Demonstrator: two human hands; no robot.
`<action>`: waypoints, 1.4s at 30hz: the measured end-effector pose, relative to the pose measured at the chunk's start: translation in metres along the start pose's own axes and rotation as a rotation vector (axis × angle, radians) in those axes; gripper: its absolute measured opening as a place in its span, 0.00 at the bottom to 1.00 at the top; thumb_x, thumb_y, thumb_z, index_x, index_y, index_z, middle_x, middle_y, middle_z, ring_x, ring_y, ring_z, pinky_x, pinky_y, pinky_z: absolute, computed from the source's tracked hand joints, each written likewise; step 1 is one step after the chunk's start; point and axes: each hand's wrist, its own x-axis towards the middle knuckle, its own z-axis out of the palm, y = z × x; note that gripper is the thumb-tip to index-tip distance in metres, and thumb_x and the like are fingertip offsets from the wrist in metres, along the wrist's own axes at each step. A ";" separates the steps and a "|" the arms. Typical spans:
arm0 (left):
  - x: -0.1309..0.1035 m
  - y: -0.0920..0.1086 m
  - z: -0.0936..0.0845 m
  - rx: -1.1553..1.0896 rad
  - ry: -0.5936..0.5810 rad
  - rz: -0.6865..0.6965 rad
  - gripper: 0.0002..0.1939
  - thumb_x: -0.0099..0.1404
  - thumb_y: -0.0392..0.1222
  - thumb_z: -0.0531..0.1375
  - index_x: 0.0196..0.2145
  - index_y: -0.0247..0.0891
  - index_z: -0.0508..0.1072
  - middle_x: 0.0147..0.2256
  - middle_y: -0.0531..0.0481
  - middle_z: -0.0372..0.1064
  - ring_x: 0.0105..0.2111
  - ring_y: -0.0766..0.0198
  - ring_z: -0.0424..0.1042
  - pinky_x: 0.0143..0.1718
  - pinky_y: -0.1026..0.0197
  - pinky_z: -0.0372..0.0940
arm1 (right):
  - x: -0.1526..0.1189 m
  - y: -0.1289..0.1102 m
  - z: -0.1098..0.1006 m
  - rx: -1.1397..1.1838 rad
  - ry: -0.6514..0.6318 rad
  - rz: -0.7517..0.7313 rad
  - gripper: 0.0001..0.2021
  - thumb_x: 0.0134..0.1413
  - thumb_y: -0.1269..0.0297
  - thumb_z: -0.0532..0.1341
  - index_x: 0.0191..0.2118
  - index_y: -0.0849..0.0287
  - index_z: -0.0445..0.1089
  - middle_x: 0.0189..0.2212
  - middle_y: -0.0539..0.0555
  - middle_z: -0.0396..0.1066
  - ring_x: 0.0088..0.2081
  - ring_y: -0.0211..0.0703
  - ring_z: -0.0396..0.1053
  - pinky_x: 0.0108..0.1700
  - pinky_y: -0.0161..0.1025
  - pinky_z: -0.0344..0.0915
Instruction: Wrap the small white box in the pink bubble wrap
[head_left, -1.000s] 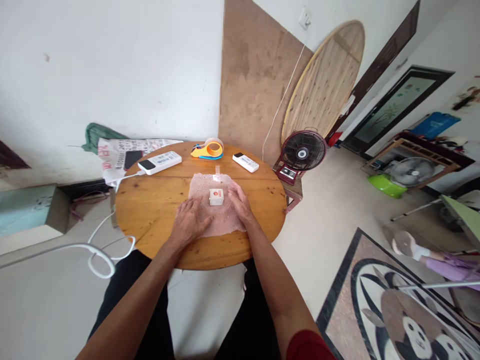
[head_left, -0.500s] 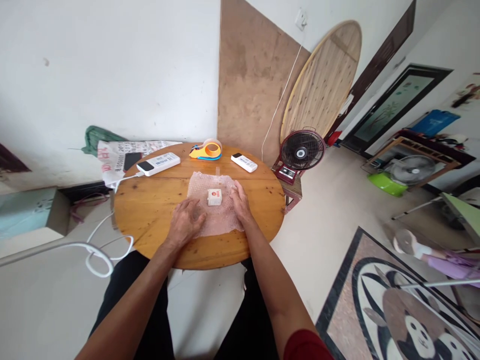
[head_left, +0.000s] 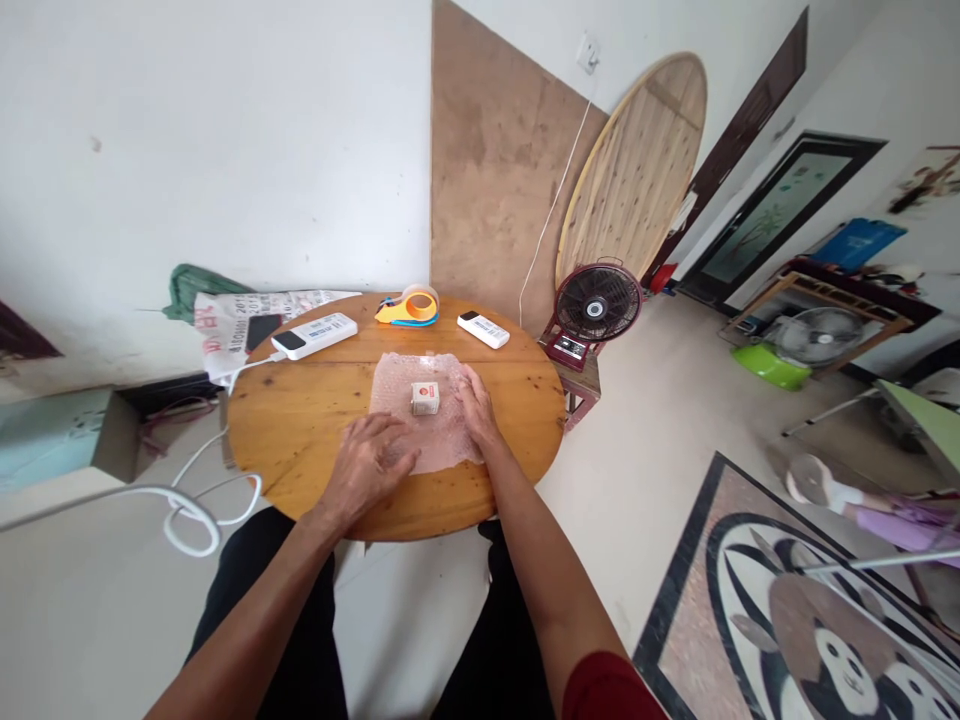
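Note:
A pinkish sheet of bubble wrap (head_left: 442, 450) lies spread on the round wooden table (head_left: 300, 420). On the middle of the sheet sits a small white box (head_left: 425, 398) with a red-orange print. My left hand (head_left: 367, 455) rests at the sheet's near left part, fingers apart and holding nothing. At the right edge of the sheet, my right hand (head_left: 477, 405) lies along the wrap with its fingers stretched out. Neither hand touches the box.
Toward the table's back stand an orange tape dispenser (head_left: 409, 307) and two white power banks, the left one (head_left: 315, 336) plugged into a white cable and the right one (head_left: 484, 329) loose. A dark red fan (head_left: 598, 305) stands beyond the table's right edge.
My left hand has shifted slightly, its fingers a little more spread over the wrap. My right hand stays at the sheet's right edge. The whole view has tilted slightly.

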 end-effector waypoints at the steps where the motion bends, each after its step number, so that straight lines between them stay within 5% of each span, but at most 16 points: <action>1: -0.001 0.006 -0.003 0.026 -0.049 0.039 0.14 0.61 0.48 0.59 0.42 0.40 0.76 0.46 0.44 0.74 0.53 0.49 0.67 0.58 0.45 0.57 | 0.000 0.000 0.000 0.004 -0.004 -0.005 0.27 0.61 0.49 0.53 0.63 0.52 0.59 0.63 0.54 0.61 0.60 0.46 0.62 0.63 0.47 0.58; 7: -0.003 0.028 -0.005 0.200 -0.316 0.079 0.15 0.58 0.40 0.58 0.44 0.40 0.75 0.49 0.42 0.73 0.53 0.48 0.68 0.62 0.38 0.47 | -0.004 -0.009 0.000 0.013 -0.007 0.005 0.26 0.62 0.50 0.52 0.62 0.53 0.60 0.62 0.55 0.61 0.60 0.46 0.62 0.63 0.47 0.58; 14: 0.007 0.042 0.000 0.323 -0.463 0.055 0.11 0.60 0.33 0.53 0.34 0.38 0.75 0.38 0.42 0.76 0.41 0.50 0.73 0.49 0.48 0.60 | -0.005 -0.014 -0.003 0.024 -0.033 -0.001 0.24 0.63 0.51 0.52 0.61 0.52 0.62 0.61 0.53 0.63 0.60 0.44 0.62 0.62 0.45 0.59; 21: 0.003 0.039 0.005 0.339 -0.397 -0.012 0.10 0.61 0.34 0.51 0.28 0.38 0.70 0.31 0.43 0.74 0.35 0.53 0.73 0.39 0.54 0.62 | -0.005 -0.016 -0.003 0.055 -0.038 0.012 0.22 0.61 0.49 0.54 0.55 0.53 0.68 0.56 0.53 0.69 0.58 0.44 0.65 0.61 0.44 0.60; 27: -0.007 0.033 0.006 0.268 -0.357 0.012 0.09 0.61 0.34 0.51 0.28 0.39 0.69 0.36 0.43 0.74 0.38 0.53 0.72 0.43 0.53 0.63 | -0.012 -0.025 -0.001 0.042 -0.294 -0.083 0.28 0.48 0.57 0.67 0.56 0.52 0.68 0.55 0.53 0.70 0.56 0.47 0.67 0.61 0.47 0.60; 34: -0.011 0.035 0.013 0.228 -0.285 -0.016 0.07 0.62 0.36 0.54 0.35 0.40 0.72 0.45 0.44 0.73 0.45 0.52 0.71 0.48 0.51 0.62 | -0.002 -0.010 0.005 -0.063 -0.269 -0.213 0.24 0.43 0.67 0.67 0.50 0.54 0.72 0.56 0.54 0.69 0.58 0.48 0.65 0.63 0.46 0.57; 42: -0.007 0.037 0.013 0.220 -0.298 -0.032 0.07 0.62 0.36 0.53 0.29 0.40 0.71 0.41 0.44 0.73 0.41 0.53 0.71 0.46 0.52 0.63 | -0.008 -0.023 -0.001 0.030 -0.287 -0.039 0.23 0.43 0.73 0.61 0.49 0.55 0.71 0.48 0.51 0.74 0.50 0.45 0.71 0.57 0.46 0.65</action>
